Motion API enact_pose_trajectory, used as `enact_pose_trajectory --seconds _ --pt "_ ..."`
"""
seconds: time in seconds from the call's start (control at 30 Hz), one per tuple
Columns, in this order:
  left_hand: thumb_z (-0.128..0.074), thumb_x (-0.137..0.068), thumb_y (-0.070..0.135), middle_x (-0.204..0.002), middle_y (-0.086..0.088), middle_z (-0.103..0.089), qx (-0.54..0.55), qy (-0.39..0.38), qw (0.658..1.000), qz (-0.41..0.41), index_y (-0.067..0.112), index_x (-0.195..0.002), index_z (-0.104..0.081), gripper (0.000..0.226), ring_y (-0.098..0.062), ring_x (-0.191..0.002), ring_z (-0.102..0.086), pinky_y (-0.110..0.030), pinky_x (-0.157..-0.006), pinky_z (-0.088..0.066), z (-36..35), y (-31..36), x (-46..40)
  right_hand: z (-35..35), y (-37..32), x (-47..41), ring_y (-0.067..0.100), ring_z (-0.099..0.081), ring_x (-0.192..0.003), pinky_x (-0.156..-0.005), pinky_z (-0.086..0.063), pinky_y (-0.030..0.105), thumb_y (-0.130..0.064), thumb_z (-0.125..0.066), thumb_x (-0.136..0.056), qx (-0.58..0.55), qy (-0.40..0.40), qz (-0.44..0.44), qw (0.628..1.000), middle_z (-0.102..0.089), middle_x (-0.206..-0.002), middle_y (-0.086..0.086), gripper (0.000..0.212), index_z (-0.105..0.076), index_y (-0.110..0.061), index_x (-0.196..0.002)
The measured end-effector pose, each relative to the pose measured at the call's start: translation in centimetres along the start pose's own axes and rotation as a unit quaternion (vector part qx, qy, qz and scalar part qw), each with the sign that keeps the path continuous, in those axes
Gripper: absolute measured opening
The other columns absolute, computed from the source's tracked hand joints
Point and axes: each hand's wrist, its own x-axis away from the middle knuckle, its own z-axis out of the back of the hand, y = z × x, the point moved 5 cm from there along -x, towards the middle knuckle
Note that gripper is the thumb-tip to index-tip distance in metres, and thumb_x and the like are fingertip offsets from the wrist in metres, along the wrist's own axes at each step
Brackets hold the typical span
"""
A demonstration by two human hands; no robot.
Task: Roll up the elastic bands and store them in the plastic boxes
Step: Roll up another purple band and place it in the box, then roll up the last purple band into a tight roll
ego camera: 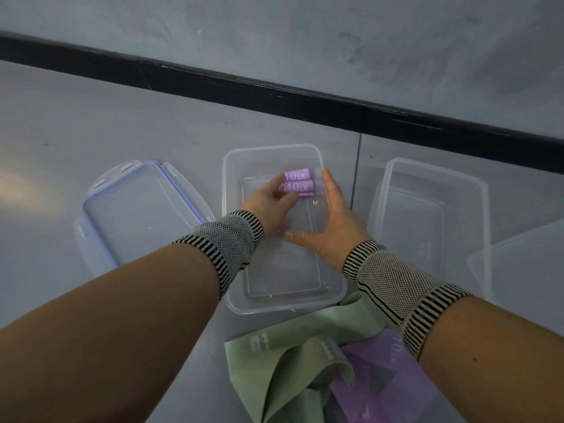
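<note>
Both hands inside middle clear box (235,282), at its far end. Left hand (270,201) fingertips pinch purple rolled bands (297,184) marked 10 LB; right hand (328,221) flat, fingers straight against rolls' right end. Loose green band (283,358) and purple band (384,380) heaped at floor's near edge. Lid (134,209) left, second box (427,215) right.

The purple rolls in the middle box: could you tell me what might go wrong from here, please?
1. The two rolled purple bands are kept tight only by the left hand and right hand; once released they may uncurl.
2. They sit at the far end of the middle box, which is otherwise bare, so they could roll about.
3. The loose green band and unrolled purple band overlap, so lifting one may drag the other.
</note>
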Motion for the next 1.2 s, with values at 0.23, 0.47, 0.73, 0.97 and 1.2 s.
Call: enact_pose_trajectory --seconds 0.23,0.47,0.73,0.97,1.2 --pt "-0.048 -0.097 0.031 -0.142 0.000 -0.047 -0.023 -0.002 1.000 -0.002 0.025 -0.150 -0.018 0.062 -0.017 -0.128 -0.045 -0.020 -0.100 -0.028 0.0 0.2 0.3 0.1 0.0 0.0 0.017 -0.023 -0.142 -0.107 -0.026 0.031 -0.030 -0.080 -0.072 0.016 0.006 -0.001 1.000 -0.016 -0.158 -0.006 0.116 0.006 -0.041 -0.148" --pt "-0.048 -0.097 0.029 -0.143 -0.010 -0.044 -0.012 0.007 1.000 0.000 0.025 -0.150 -0.016 0.062 -0.024 -0.127 -0.046 -0.026 -0.096 -0.035 -0.1 0.1 1.4 0.1 0.0 0.6 0.014 -0.021 -0.141 -0.099 -0.021 0.021 -0.032 -0.081 -0.072 0.021 0.013 0.005 1.000 -0.015 -0.157 -0.007 0.116 0.005 -0.038 -0.149" --pt "-0.049 -0.095 0.037 -0.135 -0.002 -0.048 -0.010 0.017 1.000 -0.024 0.040 -0.146 -0.021 0.059 -0.012 -0.107 -0.050 -0.022 -0.084 -0.035 1.2 1.0 7.3 2.2 -2.8 5.6 0.013 -0.020 -0.142 -0.115 -0.025 0.036 -0.037 -0.080 -0.071 0.019 0.001 0.002 1.000 -0.015 -0.157 -0.010 0.110 -0.003 -0.038 -0.150" --pt "-0.054 -0.092 0.034 -0.124 0.005 -0.048 -0.014 -0.016 0.998 -0.062 0.039 -0.144 -0.028 0.058 -0.012 -0.110 -0.051 -0.023 -0.089 -0.038 0.7 1.3 17.1 2.9 -4.0 15.2 0.007 -0.024 -0.140 -0.111 -0.023 0.025 -0.037 -0.081 -0.070 0.027 -0.031 -0.003 0.999 -0.022 -0.155 -0.011 0.105 -0.013 -0.034 -0.150" --pt "-0.063 -0.088 0.024 -0.115 0.003 -0.054 -0.073 -0.015 0.993 -0.090 0.033 -0.128 -0.052 0.042 -0.011 -0.097 -0.055 -0.026 -0.091 -0.044 -2.6 -3.2 23.9 1.8 1.3 22.1 0.011 -0.047 -0.120 -0.102 -0.040 0.028 -0.033 -0.077 -0.076 0.040 -0.001 -0.083 0.996 -0.044 -0.140 -0.007 0.079 -0.035 -0.028 -0.143"
